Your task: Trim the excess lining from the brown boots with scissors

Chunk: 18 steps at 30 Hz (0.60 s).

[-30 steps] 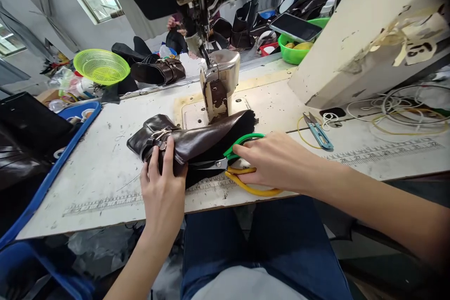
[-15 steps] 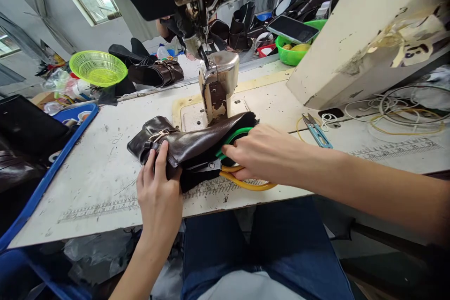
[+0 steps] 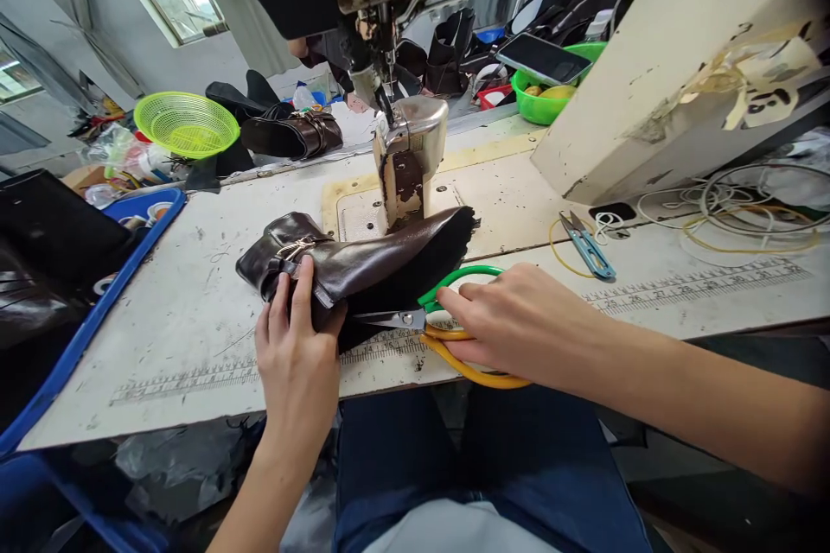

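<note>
A dark brown leather boot upper [image 3: 369, 263] with a buckled strap lies on its side on the white sewing table, black lining facing me. My left hand [image 3: 298, 341] grips its near edge, fingers on top beside the buckle and thumb at the lining. In my right hand [image 3: 512, 315] are scissors [image 3: 447, 333] with one green and one yellow handle loop. Their blades point left along the lower edge of the lining, close to my left thumb; the tips are hidden against the black material.
The sewing machine's post [image 3: 411, 160] stands right behind the boot upper, needle above it. Blue thread snips [image 3: 589, 249] lie to the right near loose cords. A blue tray [image 3: 97, 294] borders the left side. Behind are a yellow-green basket [image 3: 188, 125] and a green bowl [image 3: 541, 108] under a phone.
My right hand has drawn the scissors right and toward me, away from the boot upper's top end. The blades lie flatter now. My left hand keeps its hold.
</note>
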Motion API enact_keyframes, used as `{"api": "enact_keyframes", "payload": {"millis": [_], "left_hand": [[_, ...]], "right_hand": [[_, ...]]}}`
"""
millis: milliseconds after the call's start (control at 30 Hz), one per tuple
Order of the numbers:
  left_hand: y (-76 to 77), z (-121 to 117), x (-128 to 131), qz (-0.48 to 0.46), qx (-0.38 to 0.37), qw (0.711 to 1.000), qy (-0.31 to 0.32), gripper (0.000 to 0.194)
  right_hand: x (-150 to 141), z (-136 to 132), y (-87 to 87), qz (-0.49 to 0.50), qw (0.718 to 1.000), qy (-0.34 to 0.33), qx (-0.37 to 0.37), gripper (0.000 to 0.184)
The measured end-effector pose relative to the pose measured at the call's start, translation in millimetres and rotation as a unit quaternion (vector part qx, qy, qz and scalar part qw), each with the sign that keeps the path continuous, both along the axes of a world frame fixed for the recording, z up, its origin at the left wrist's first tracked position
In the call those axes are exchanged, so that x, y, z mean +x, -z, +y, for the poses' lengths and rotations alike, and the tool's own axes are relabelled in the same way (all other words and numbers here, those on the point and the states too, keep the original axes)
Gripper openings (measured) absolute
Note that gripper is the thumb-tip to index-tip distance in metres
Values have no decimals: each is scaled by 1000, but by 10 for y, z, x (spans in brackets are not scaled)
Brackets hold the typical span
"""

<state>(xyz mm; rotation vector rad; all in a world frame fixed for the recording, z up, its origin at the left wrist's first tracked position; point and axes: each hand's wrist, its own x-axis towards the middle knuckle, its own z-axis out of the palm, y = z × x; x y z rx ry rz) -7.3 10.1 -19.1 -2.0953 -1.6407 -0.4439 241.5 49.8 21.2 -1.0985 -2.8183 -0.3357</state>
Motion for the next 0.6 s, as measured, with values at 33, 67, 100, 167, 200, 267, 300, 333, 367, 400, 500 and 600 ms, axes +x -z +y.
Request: {"api": "enact_keyframes", "payload": {"millis": [33, 67, 100, 167, 200, 267, 300, 333, 367, 400, 500, 600], "left_hand": [[6, -2, 0, 0, 0, 1000, -2, 25], [10, -4, 1, -1, 1, 1000, -5, 25], [10, -6, 2, -1, 1, 1000, -5, 25], [4, -12, 4, -3, 1, 1000, -5, 25], [-1, -15, 4, -5, 1, 1000, -4, 24], [-10, -22, 1, -11, 2, 1000, -2, 23], [-13, -25, 0, -13, 4, 1000, 1, 23], [-14, -28, 0, -14, 5, 1000, 3, 23], [-16, -31, 1, -14, 6, 1000, 5, 23], [-16, -32, 2, -14, 7, 1000, 6, 23], [-19, -32, 12, -9, 5, 1000, 3, 22], [-25, -21, 15, -8, 4, 1000, -4, 23]], "right_hand": [[5, -22, 13, 10, 1000, 12, -7, 18], [3, -41, 20, 17, 1000, 20, -11, 19], [-5, -56, 22, 21, 999, 25, -15, 19], [-35, -71, 18, 19, 999, 37, -31, 18], [-53, -72, 15, 16, 998, 42, -42, 17], [-86, -66, 15, 5, 997, 48, -61, 15], [-99, -62, 18, 1, 997, 48, -65, 14], [-109, -58, 24, -1, 997, 46, -65, 14], [-116, -55, 30, 0, 997, 42, -62, 14], [-119, -54, 37, 3, 998, 39, -58, 14], [-113, -59, 57, 11, 998, 32, -47, 14], [-98, -66, 79, 14, 998, 38, -57, 15]]}}
